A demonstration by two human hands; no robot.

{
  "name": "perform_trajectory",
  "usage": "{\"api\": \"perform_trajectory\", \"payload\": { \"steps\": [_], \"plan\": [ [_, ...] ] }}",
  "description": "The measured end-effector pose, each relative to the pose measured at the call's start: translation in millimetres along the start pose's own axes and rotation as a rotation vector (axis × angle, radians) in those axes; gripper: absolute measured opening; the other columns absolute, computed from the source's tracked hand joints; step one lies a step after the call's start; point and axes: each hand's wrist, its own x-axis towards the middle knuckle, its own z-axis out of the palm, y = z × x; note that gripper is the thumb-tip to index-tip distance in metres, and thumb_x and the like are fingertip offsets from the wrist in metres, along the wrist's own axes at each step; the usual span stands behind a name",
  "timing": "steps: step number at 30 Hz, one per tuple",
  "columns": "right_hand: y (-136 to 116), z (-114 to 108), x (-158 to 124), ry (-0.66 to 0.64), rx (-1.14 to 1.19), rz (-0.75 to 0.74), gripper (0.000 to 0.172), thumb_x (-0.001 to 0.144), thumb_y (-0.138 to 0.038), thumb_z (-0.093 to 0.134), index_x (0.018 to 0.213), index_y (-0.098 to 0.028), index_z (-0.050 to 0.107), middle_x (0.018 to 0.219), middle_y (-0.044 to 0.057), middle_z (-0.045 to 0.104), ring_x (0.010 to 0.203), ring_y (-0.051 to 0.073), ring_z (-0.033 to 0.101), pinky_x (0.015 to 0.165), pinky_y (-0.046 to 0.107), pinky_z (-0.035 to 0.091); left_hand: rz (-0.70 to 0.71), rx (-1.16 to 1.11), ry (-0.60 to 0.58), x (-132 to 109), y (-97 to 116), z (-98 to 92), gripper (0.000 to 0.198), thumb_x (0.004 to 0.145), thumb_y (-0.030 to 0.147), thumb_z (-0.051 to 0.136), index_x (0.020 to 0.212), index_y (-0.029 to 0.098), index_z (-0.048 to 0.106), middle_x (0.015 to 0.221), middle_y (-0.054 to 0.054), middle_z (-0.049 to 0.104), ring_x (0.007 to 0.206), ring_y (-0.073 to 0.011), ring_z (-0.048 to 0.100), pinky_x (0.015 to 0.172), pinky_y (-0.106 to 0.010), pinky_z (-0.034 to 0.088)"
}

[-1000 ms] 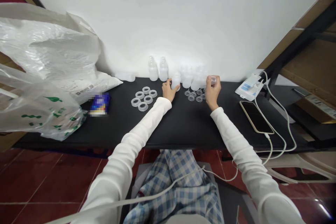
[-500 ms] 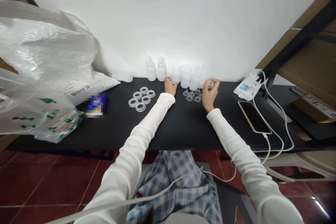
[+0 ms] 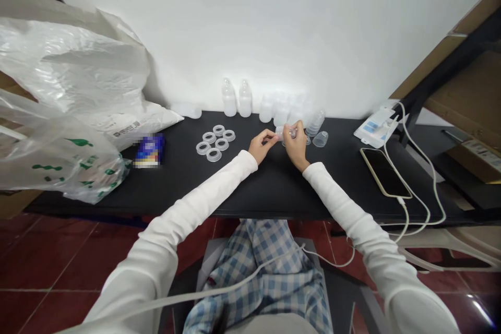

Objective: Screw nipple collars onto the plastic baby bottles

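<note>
Phone (image 3: 385, 172) beside cables (image 3: 437, 193), right of bottles (image 3: 245, 99)

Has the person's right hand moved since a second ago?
Yes. The right hand has moved left, farther from the phone lying on the table.

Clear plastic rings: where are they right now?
In the head view, the clear plastic rings sit clustered on the black table, left of the person's left hand and just in front of the upright plastic bottles.
</note>
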Motion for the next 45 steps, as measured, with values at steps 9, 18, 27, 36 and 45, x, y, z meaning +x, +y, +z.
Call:
{"api": "perform_trajectory", "payload": {
  "steps": [9,18,27,36,45],
  "plan": [
    [4,-2,3,-0.210,-0.115,-0.156,0.045,0.090,-0.071,0.048,0.086,-0.026,0.052,0.068,-0.002,0.053,0.063,0.018,0.053,0.070,0.034,0.051,-0.211,-0.291,0.136,5,13,3.2,0.033,0.086,0.027,0.065,0.067,0.019,0.039,0.068,0.004,0.042,0.064,-0.0092,0.042,0.063,-0.021,0.039],
    [16,-19,20,-0.626,-0.249,-0.711,0.027,0.101,-0.024,0.046,0.117,-0.028,0.067,0.143,0.009,0.061,0.139,0.026,0.054,0.113,0.050,0.048,-0.503,-0.300,0.124,23,11,-23.6,0.034,0.076,0.030,0.068,0.062,0.019,0.040,0.052,0.005,0.037,0.045,-0.0056,0.033,0.042,-0.019,0.016],
    [7,-36,14,-0.743,-0.290,-0.851,0.032,0.106,-0.022,0.037,0.101,-0.029,0.068,0.148,0.002,0.061,0.142,0.022,0.053,0.112,0.051,0.051,-0.654,-0.244,0.160,26,7,-20.1,0.028,0.071,0.021,0.067,0.057,0.019,0.043,0.043,0.007,0.034,0.037,-0.0033,0.028,0.037,-0.015,0.010],
    [22,-94,47,-0.100,-0.536,-0.652,0.033,0.100,-0.042,0.051,0.127,-0.025,0.063,0.132,0.014,0.065,0.123,0.030,0.062,0.106,0.052,0.049,-0.682,-0.359,0.365,22,11,-23.8,0.028,0.077,0.021,0.072,0.062,0.016,0.049,0.047,0.007,0.040,0.039,-0.0028,0.034,0.037,-0.015,0.018],
    [51,-122,56,-0.149,-0.923,-0.061,0.058,0.096,-0.063,0.044,0.119,-0.012,0.058,0.103,0.020,0.071,0.090,0.033,0.068,0.079,0.044,0.049,-0.578,-0.370,0.399,15,13,-16.6,0.044,0.073,0.049,0.083,0.068,0.016,0.054,0.058,0.005,0.054,0.054,-0.0070,0.052,0.050,-0.018,0.039]
  ]
}}
